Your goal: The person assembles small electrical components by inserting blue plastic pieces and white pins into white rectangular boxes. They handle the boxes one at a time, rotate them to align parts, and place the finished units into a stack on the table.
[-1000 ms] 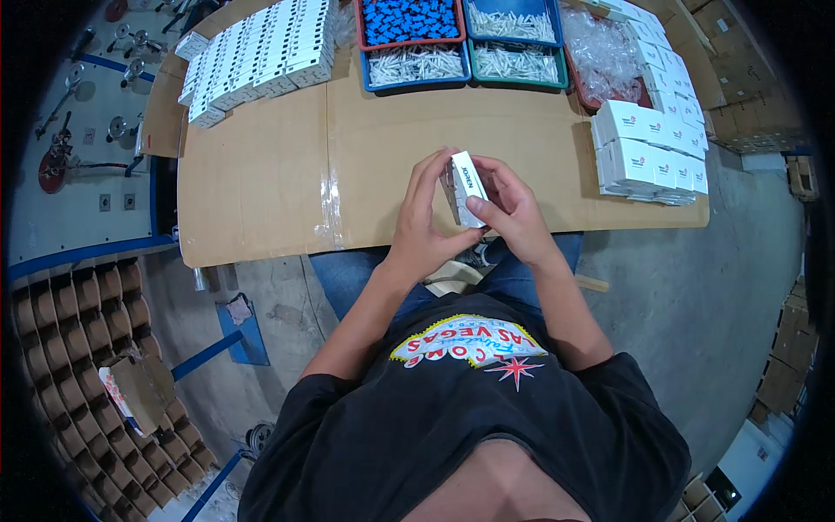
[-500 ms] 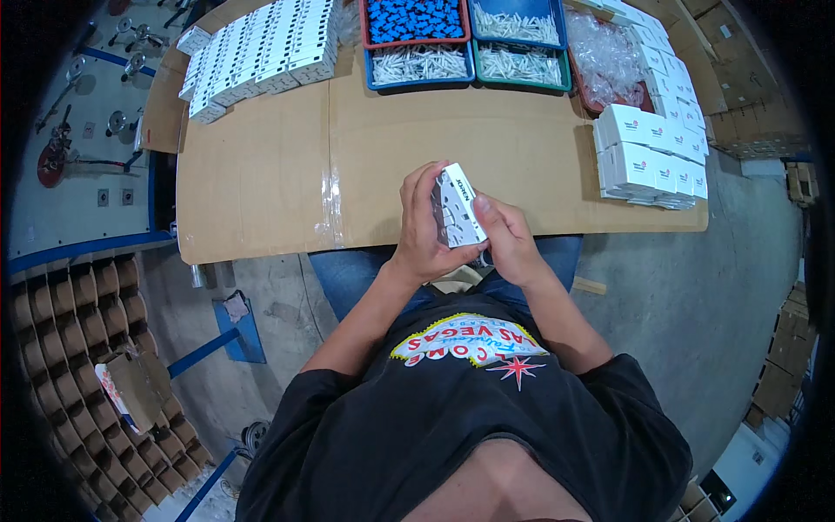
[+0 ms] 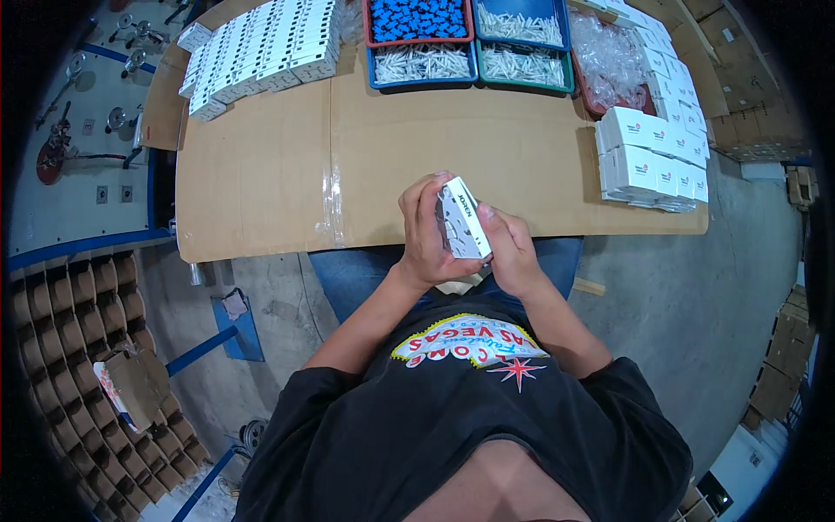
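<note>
A small white carton [image 3: 466, 221] with dark print and grey pictures on its faces is held up in front of me, tilted, over the near table edge. My left hand [image 3: 421, 233] is closed round its left side, fingers on the far end and thumb along the bottom. My right hand [image 3: 513, 252] grips the right side and lower corner, thumb near the right edge. The palms hide the carton's underside and part of its faces.
Cardboard covers the table [image 3: 261, 174]. Rows of white cartons [image 3: 270, 52] stand far left. Trays at the back hold blue pieces [image 3: 417, 19] and white sticks [image 3: 422, 63]. Plastic bags [image 3: 607, 61] and stacked white boxes [image 3: 648, 157] are at right. A partitioned cardboard rack [image 3: 78, 348] stands lower left.
Both hands have moved slightly toward me with the carton. It has turned a little, so its narrow printed side shows more and the pictured face less.
</note>
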